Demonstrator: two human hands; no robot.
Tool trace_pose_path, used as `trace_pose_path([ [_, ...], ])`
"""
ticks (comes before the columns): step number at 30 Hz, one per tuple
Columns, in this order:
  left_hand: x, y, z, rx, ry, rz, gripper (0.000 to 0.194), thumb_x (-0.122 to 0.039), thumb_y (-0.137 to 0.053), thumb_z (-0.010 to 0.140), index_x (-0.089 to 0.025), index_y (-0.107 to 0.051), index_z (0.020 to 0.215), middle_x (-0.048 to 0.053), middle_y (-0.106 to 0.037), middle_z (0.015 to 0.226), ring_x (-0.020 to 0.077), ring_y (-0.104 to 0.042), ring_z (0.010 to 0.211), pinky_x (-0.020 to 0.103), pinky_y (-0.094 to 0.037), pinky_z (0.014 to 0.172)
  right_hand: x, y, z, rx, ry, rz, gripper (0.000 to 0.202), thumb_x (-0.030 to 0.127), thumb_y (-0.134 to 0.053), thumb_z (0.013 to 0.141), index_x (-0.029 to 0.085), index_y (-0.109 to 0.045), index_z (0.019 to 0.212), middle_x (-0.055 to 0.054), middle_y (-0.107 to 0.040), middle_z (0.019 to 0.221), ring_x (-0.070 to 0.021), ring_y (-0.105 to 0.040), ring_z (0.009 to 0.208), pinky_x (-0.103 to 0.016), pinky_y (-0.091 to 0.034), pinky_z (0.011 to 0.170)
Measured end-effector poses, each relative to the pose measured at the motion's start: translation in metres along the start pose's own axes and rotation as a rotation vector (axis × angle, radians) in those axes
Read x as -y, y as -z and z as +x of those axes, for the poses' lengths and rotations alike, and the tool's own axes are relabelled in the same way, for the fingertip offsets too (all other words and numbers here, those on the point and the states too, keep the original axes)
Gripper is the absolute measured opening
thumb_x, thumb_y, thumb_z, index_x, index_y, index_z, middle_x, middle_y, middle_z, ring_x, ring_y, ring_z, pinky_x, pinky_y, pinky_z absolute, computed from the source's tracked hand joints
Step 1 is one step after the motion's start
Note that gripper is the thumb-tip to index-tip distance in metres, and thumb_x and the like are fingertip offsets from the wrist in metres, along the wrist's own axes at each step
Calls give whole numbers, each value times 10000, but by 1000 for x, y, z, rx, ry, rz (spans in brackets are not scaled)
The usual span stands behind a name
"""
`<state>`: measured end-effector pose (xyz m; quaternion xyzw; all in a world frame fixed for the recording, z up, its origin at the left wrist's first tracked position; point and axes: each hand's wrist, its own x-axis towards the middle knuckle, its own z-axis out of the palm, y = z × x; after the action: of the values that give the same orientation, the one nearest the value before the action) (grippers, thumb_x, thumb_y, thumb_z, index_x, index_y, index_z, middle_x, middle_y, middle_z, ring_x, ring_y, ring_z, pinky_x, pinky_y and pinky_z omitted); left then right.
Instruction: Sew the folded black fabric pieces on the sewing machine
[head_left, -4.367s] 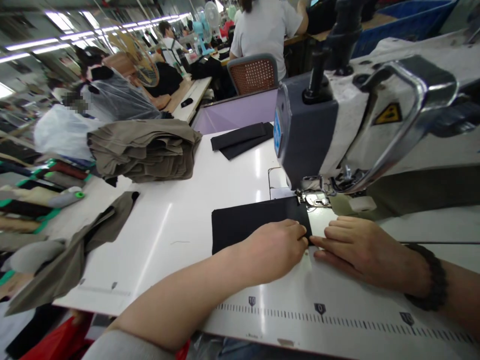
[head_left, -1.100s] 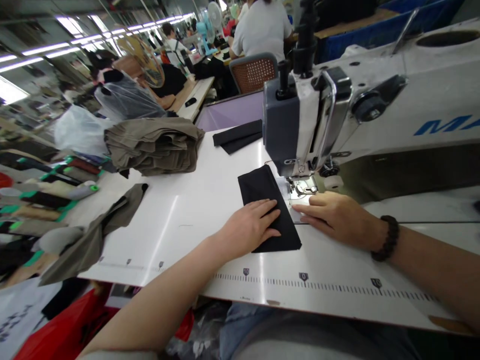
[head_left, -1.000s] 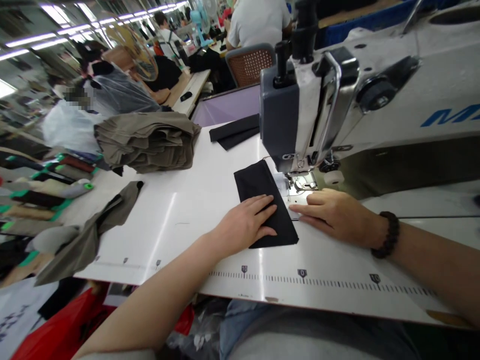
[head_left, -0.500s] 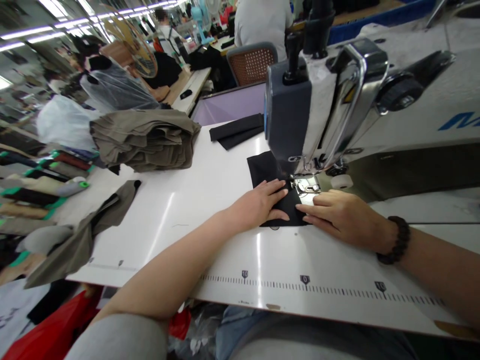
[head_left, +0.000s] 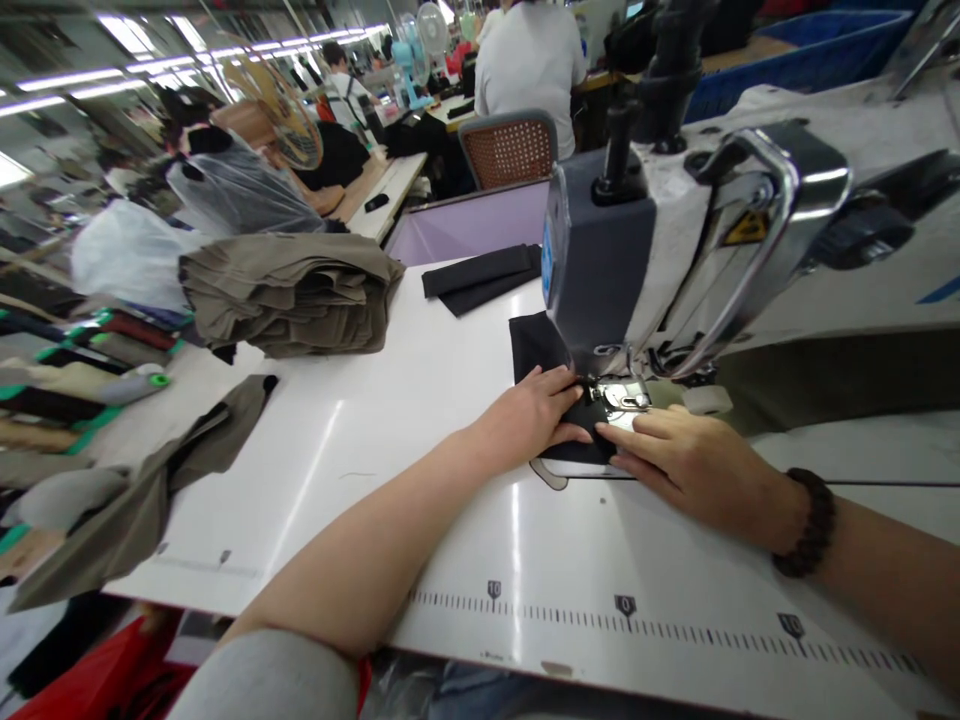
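Observation:
A piece of black fabric (head_left: 531,345) lies flat on the white table at the presser foot of a sewing machine (head_left: 600,250). My left hand (head_left: 531,420) rests on it with fingers stretched out, just left of the needle area. On the near right edge of the fabric is my right hand (head_left: 682,455), fingers extended forward beside the shiny needle plate (head_left: 624,396). Both hands press from above, and neither grips the cloth. The fabric's middle is covered by my left hand. A dark beaded bracelet (head_left: 808,522) circles my right wrist.
Folded black strips (head_left: 484,278) lie behind the fabric. A stack of brown-grey cloth pieces (head_left: 292,295) stands at the back left, with thread cones (head_left: 105,375) beyond the table's left side. A ruler scale (head_left: 555,615) runs along the front edge. A person (head_left: 529,60) sits behind.
The view has shifted and moved a little closer. The black fabric has moved slightly toward the back relative to the table, and both hands stay on it.

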<state>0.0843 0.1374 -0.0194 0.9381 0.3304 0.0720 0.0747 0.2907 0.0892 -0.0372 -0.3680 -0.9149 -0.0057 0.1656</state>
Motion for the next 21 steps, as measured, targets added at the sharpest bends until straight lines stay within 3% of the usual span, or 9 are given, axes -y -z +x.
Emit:
trace_pose_path([
  [21,4,0,2,-18,-30,-15,495,-440,-548,801,-56,-533,1114,158,-538,1194,244,-460,1174,391,-373,1001,3,-1,2,-15,-20,9,253,257,-447,871,140,-607,1030,-35,-602,699,-152,-549,643,-279,-380,587],
])
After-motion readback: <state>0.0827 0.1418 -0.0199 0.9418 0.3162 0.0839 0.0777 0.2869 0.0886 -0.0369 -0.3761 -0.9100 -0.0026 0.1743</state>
